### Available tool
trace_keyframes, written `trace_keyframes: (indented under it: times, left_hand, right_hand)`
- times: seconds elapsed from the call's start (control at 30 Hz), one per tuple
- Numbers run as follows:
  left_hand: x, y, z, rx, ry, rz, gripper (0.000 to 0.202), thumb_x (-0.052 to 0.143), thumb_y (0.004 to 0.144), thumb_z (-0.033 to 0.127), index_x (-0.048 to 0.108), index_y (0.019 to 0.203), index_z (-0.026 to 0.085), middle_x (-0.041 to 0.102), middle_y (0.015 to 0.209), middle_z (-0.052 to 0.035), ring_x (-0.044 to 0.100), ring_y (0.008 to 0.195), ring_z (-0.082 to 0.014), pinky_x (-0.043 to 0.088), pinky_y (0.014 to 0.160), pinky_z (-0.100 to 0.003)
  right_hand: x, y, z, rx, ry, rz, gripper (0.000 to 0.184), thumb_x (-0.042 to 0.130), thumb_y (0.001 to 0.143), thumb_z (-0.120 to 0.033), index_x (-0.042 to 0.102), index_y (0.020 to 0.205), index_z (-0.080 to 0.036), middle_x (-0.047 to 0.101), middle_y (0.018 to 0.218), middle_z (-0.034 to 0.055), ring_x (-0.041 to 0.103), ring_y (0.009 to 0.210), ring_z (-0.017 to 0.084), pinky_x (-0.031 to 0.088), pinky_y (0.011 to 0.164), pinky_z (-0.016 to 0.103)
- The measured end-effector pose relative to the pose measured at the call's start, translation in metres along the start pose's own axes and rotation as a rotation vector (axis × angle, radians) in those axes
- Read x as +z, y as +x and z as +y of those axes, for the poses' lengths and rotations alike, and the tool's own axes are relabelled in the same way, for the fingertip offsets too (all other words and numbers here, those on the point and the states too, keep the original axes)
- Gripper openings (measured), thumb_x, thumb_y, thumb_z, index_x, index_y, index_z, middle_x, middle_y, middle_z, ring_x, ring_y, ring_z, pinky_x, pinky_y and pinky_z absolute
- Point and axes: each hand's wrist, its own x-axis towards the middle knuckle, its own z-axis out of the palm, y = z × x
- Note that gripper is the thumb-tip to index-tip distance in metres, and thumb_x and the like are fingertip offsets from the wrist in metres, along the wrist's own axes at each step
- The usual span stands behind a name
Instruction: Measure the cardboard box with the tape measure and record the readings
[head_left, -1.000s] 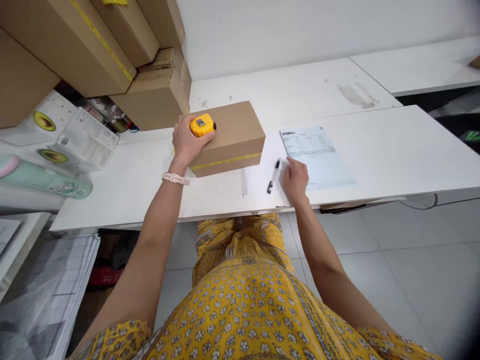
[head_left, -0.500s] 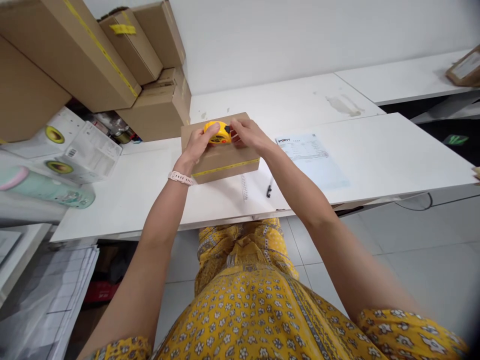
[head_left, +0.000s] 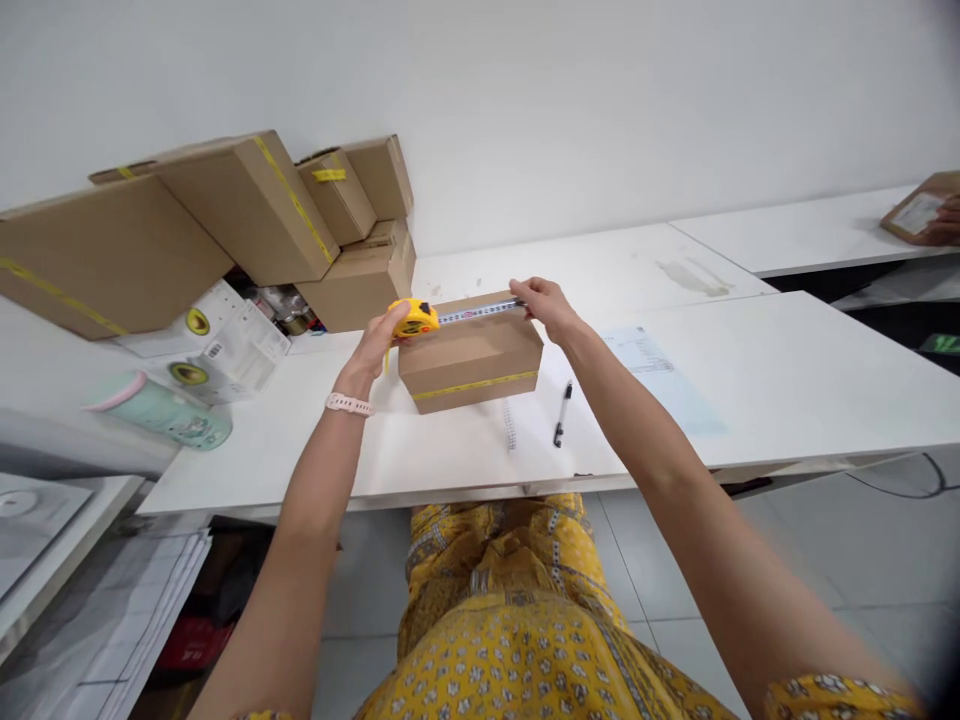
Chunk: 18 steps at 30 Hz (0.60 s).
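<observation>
A small brown cardboard box point(head_left: 472, 365) with a yellow tape strip along its front lies on the white table. My left hand point(head_left: 381, 342) grips the yellow case of a tape measure point(head_left: 415, 319) at the box's left end. From the case the pale blade point(head_left: 480, 312) runs out across the top of the box. At the right end, my right hand point(head_left: 546, 305) pinches the blade's tip between thumb and fingers. Under and beside the box lies an open spiral notebook point(head_left: 536, 425), with a black-and-white pen point(head_left: 562, 413) on its page.
Several cardboard boxes point(head_left: 247, 210) are stacked at the back left. A mint bottle point(head_left: 169, 415) and white avocado-printed boxes point(head_left: 217, 345) stand in front of them. A printed sheet point(head_left: 656, 370) lies right of the notebook. At far right, another person's hand point(head_left: 943, 222) touches a parcel point(head_left: 911, 212).
My hands have moved apart, and the blade is now drawn out of the tape measure across the box top. The view has tilted up. Another person's hand has appeared at far right.
</observation>
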Motion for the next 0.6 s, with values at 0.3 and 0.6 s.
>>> trace_keyframes:
  times: [0.3,0.6]
  left_hand:
    - [-0.084,0.002,-0.029,-0.188,-0.010,0.182,0.058,0.074,0.066,0.064,0.070,0.098,0.016,0.072,0.091,-0.0079,0.062,0.071,-0.0166,0.053,0.062,-0.027]
    - [-0.090,0.006,-0.037,-0.243,0.040,0.130,0.063,0.073,0.064,0.065,0.069,0.101,0.015,0.072,0.089,-0.0074,0.059,0.064,-0.0147,0.055,0.067,-0.030]
  right_hand:
    - [-0.017,0.038,0.046,0.077,0.008,0.112,0.029,0.074,0.079,-0.034,0.051,0.070,-0.020,0.054,0.071,-0.0032,0.049,0.066,0.010,0.045,0.065,0.025]
    - [-0.003,0.030,0.058,0.022,-0.122,0.164,0.019,0.068,0.079,-0.036,0.056,0.078,-0.021,0.059,0.080,-0.0009,0.053,0.072,0.014,0.042,0.067,0.028]
